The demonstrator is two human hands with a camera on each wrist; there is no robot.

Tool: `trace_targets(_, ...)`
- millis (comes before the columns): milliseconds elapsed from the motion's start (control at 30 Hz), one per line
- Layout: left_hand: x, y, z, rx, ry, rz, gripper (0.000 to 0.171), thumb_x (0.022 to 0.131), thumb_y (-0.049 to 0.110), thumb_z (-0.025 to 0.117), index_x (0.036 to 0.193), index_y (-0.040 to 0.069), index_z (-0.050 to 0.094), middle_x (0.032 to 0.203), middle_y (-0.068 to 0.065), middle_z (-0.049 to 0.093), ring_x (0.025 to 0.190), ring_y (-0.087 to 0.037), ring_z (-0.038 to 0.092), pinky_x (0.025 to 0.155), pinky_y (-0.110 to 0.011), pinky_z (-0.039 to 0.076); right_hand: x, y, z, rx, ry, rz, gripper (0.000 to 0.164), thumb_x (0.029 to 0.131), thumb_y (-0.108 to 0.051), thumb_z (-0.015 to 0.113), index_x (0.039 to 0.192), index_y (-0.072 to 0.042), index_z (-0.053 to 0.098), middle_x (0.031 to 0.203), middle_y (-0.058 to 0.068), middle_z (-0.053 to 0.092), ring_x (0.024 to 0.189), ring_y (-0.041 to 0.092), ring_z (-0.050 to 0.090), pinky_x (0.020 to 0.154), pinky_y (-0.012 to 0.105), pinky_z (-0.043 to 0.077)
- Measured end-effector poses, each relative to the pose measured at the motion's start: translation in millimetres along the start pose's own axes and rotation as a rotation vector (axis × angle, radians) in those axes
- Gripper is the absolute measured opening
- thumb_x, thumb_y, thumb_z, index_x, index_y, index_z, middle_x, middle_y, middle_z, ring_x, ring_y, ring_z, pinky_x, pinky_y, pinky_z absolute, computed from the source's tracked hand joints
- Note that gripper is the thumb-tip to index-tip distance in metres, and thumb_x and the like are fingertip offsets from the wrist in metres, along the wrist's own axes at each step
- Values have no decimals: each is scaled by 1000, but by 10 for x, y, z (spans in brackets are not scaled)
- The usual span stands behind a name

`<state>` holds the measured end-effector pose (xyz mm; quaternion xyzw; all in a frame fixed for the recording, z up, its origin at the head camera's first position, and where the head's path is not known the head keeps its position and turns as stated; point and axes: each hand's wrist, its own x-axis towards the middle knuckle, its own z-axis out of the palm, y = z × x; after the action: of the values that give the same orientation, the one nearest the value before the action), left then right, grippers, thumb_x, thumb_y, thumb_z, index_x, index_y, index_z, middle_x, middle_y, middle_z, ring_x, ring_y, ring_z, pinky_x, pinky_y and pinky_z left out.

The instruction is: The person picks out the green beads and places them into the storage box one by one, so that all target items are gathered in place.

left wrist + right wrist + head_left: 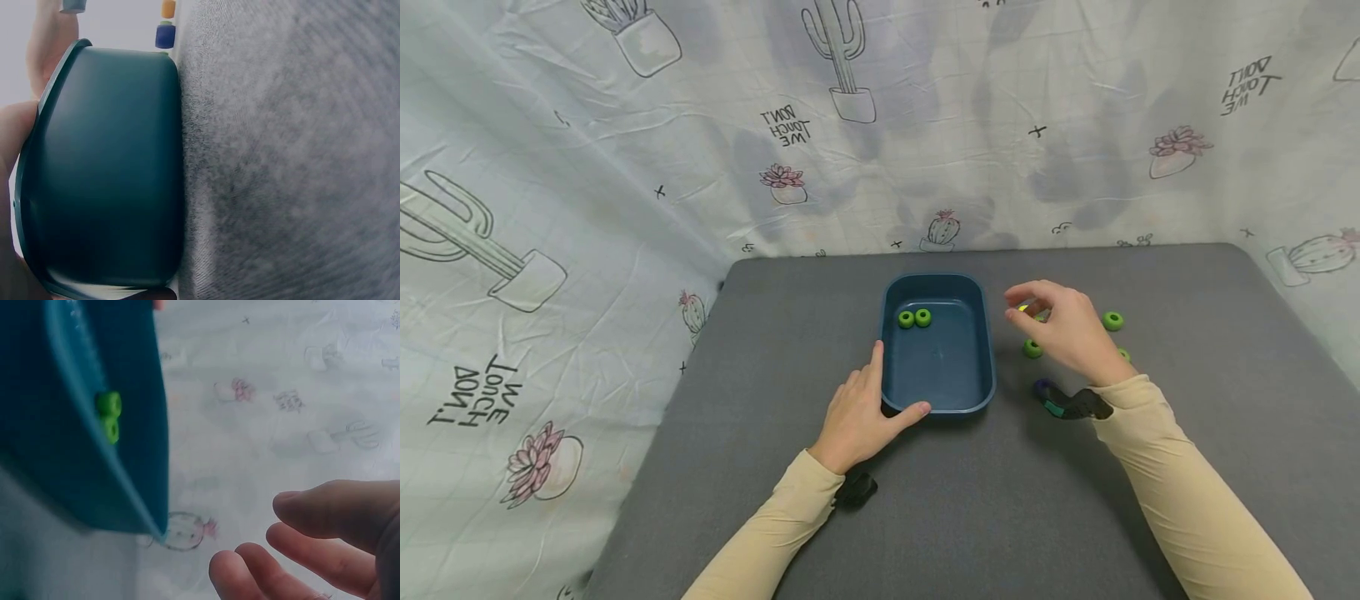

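Observation:
A blue tray (937, 367) stands on the grey table, with two green beads (914, 318) inside near its left wall. My left hand (857, 421) rests against the tray's near left corner, thumb on the front rim and index finger stretched along the left side. Right of the tray, my right hand (1063, 329) hovers over scattered beads, thumb and fingers loosely bent. Nothing lies between those fingertips (290, 503) in the right wrist view. Below the hand show a yellow bead (1023, 308) and a green bead (1033, 348), partly covered by fingers.
Another green bead (1112, 321) lies right of the right hand, with one more partly hidden by the wrist. An orange bead (168, 8) and a dark blue bead (165, 35) show past the tray. A printed cloth (970, 150) hangs behind the table.

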<state>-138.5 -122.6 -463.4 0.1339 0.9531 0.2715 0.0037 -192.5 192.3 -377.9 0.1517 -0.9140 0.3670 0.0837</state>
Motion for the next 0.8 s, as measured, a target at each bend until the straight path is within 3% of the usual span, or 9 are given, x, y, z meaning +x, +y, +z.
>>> trace_targets(200, 4, -10, 9, 8, 1, 0, 119, 87, 81, 59, 169, 13, 5, 159, -17, 49, 130, -34, 56, 107, -54, 45, -50, 152, -4, -29, -30, 46, 25, 101, -18, 69, 123, -6, 72, 116, 15, 73, 95, 29, 69, 72, 38, 50)
trace_targets(500, 11, -18, 17, 1, 7, 3, 119, 87, 82, 58, 169, 13, 6, 159, -16, 48, 132, -34, 56, 108, -55, 44, -131, 411, 73, -105, -115, 88, 30, 99, -15, 70, 126, -1, 70, 126, 22, 68, 99, 35, 70, 80, 52, 55)
trace_targets(800, 11, -20, 25, 2, 5, -3, 120, 87, 83, 58, 169, 13, 6, 160, -16, 47, 134, -35, 55, 110, -55, 43, -165, 571, 139, -135, -167, 103, 33, 97, -17, 74, 125, 0, 70, 109, 20, 72, 88, 29, 70, 68, 40, 53)
